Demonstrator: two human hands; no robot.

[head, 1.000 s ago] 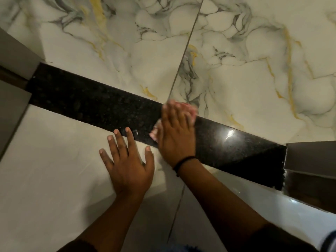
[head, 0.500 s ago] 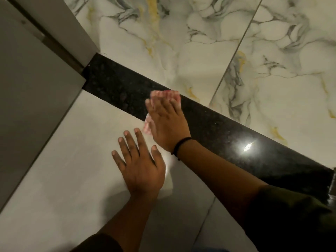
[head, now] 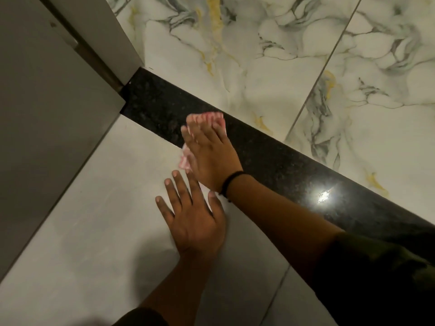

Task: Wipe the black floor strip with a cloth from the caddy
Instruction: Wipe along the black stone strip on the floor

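Note:
A black speckled floor strip [head: 277, 161] runs diagonally from the door frame at upper left to the right edge. My right hand [head: 209, 151] lies flat on the strip's left part, pressing a pink and white cloth [head: 184, 161] that shows past the fingertips and beside the thumb. A black band circles that wrist. My left hand [head: 193, 217] rests palm down with fingers spread on the pale tile just in front of the strip, holding nothing. The caddy is out of view.
A grey door and frame [head: 54, 109] stand at the left, meeting the strip's end. Beyond the strip lies glossy marble-patterned tile [head: 270, 62] with gold and grey veins. Plain pale tile [head: 98, 243] lies on the near side.
My right hand has slid the cloth leftwards along the strip toward the door frame. The view has swung left too. My left hand has stayed planted on the pale tile.

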